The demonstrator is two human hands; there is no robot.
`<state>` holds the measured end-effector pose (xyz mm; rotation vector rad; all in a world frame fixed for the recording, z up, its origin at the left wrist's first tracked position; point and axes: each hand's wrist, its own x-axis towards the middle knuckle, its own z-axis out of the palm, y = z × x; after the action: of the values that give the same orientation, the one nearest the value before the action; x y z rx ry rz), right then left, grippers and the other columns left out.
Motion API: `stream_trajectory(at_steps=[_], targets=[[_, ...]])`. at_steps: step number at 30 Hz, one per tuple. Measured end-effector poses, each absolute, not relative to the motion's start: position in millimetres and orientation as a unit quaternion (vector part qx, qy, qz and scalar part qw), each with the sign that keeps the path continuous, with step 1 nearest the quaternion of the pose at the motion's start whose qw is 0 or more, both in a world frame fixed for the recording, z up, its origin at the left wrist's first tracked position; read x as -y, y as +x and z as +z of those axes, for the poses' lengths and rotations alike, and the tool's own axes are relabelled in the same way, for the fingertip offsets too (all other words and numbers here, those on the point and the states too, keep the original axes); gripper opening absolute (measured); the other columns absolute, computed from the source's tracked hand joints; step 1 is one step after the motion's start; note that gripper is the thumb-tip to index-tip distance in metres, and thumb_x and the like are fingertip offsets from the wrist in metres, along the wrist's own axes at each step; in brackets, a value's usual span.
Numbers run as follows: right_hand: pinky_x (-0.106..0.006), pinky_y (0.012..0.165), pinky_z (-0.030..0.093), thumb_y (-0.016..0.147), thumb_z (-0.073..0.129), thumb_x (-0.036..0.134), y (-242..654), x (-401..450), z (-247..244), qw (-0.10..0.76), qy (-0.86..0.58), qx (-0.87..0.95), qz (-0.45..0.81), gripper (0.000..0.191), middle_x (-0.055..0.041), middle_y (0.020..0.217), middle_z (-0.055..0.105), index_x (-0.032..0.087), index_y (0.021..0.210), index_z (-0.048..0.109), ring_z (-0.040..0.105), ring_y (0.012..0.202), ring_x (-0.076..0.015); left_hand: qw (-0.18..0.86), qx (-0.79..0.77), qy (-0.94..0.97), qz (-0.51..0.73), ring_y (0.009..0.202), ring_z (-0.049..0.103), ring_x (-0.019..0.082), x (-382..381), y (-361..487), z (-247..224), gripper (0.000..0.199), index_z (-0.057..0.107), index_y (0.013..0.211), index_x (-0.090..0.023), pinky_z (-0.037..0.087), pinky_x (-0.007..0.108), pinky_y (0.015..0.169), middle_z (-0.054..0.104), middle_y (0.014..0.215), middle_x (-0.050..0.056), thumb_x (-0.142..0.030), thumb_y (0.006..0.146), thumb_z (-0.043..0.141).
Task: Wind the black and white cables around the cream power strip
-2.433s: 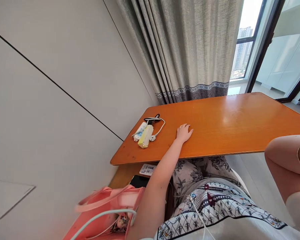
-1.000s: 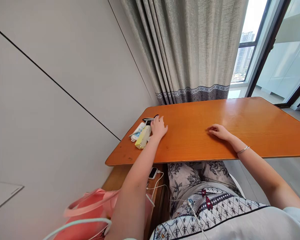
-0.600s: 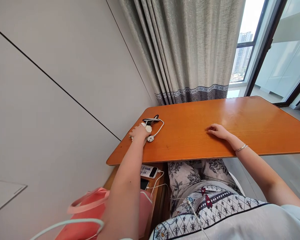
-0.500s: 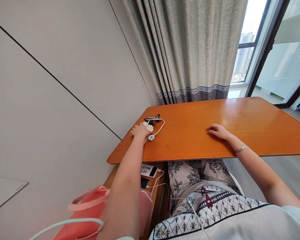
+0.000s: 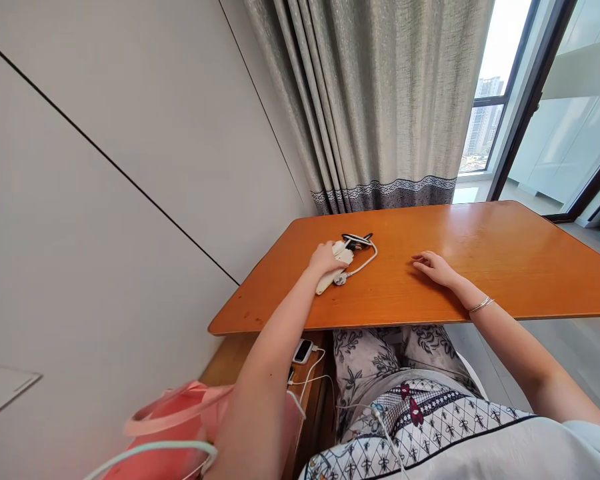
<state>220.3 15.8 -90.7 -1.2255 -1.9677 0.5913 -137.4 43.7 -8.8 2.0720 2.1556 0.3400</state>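
Observation:
My left hand is closed over a long cream-coloured corded device lying on the wooden table; my fingers cover part of it, so its exact kind is unclear. A white cord loops around its far right side and ends in a round plug close to my thumb. Black bundled cable or a black part sits at the device's far end. Farther right, my right hand rests on the tabletop with loosely curved fingers and holds nothing.
Below the table's near edge, a phone with charging cables lies on a wooden surface. Beside my left arm is a pink bag. A wall borders the left side, and a curtain hangs behind the table.
My left hand has moved right along the table, bringing the cream-coloured device, its cord, plug and the black part with it. My right hand has stayed nearly in place.

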Motion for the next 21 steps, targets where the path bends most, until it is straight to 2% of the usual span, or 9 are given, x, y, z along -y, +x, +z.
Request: stream_trajectory(at_steps=[5,7,9,12,15,18,21], targets=[[-0.045,0.106,0.047,0.09,0.062,0.04,217.5,-14.7,-91.6,0.403,-0.494,0.742,0.209,0.062,-0.0167,0.146,0.049,0.022,0.146,0.043,0.057,0.125,-0.0261,0.13,-0.589,0.788,0.12,0.121,0.059,0.031,-39.1,-80.5,-6.8,0.085,0.054,0.133,-0.023,0.047,0.036,0.101,0.062,0.133,0.011,-0.046,0.057,0.084],[-0.046,0.111,0.042,0.088,0.065,0.042,216.2,-12.6,-89.0,0.384,-0.522,0.742,0.171,0.073,-0.0183,0.149,0.046,0.019,0.151,0.036,0.051,0.133,-0.0287,0.162,-0.554,0.807,0.12,0.121,0.06,0.03,-34.7,-60.0,-6.1,0.086,0.055,0.133,-0.024,0.048,0.036,0.101,0.063,0.134,0.009,-0.045,0.056,0.085],[-0.047,0.11,0.041,0.085,0.069,0.045,215.2,-10.2,-85.3,0.346,-0.566,0.739,0.117,0.08,-0.0205,0.145,0.049,0.016,0.151,0.035,0.05,0.132,-0.0324,0.183,-0.53,0.819,0.121,0.122,0.06,0.029,-30.8,-43.4,-6.1,0.085,0.055,0.133,-0.024,0.048,0.036,0.101,0.063,0.135,0.008,-0.044,0.056,0.085],[-0.047,0.103,0.043,0.085,0.068,0.048,214.0,-7.7,-79.6,0.288,-0.641,0.711,0.024,0.079,-0.0233,0.132,0.057,0.015,0.15,0.038,0.056,0.121,-0.0366,0.182,-0.515,0.829,0.124,0.121,0.06,0.03,-27.5,-28.9,-7.0,0.085,0.056,0.133,-0.022,0.049,0.036,0.101,0.062,0.135,0.009,-0.044,0.057,0.085],[-0.043,0.098,0.044,0.088,0.064,0.039,211.8,-7.3,-74.9,0.255,-0.68,0.688,-0.007,0.072,-0.0249,0.123,0.061,0.01,0.149,0.038,0.059,0.114,-0.0359,0.176,-0.512,0.832,0.121,0.121,0.06,0.03,-25.8,-26.9,-7.5,0.084,0.056,0.134,-0.022,0.049,0.037,0.102,0.061,0.136,0.009,-0.043,0.058,0.085],[-0.04,0.096,0.045,0.088,0.06,0.028,209.7,-7.7,-70.8,0.266,-0.685,0.678,0.019,0.069,-0.0252,0.125,0.062,0.004,0.148,0.036,0.06,0.115,-0.0346,0.175,-0.503,0.839,0.112,0.123,0.059,0.03,-24.5,-32.5,-6.4,0.078,0.058,0.133,-0.023,0.048,0.036,0.103,0.061,0.137,0.008,-0.042,0.061,0.082],[-0.04,0.093,0.047,0.088,0.059,0.024,209.9,-8.1,-67.7,0.289,-0.69,0.662,0.04,0.064,-0.0236,0.126,0.064,0.003,0.145,0.04,0.062,0.114,-0.0343,0.162,-0.498,0.846,0.098,0.122,0.059,0.029,-23.1,-38.3,-2.9,0.07,0.059,0.13,-0.022,0.047,0.035,0.102,0.062,0.136,0.007,-0.043,0.066,0.078]])
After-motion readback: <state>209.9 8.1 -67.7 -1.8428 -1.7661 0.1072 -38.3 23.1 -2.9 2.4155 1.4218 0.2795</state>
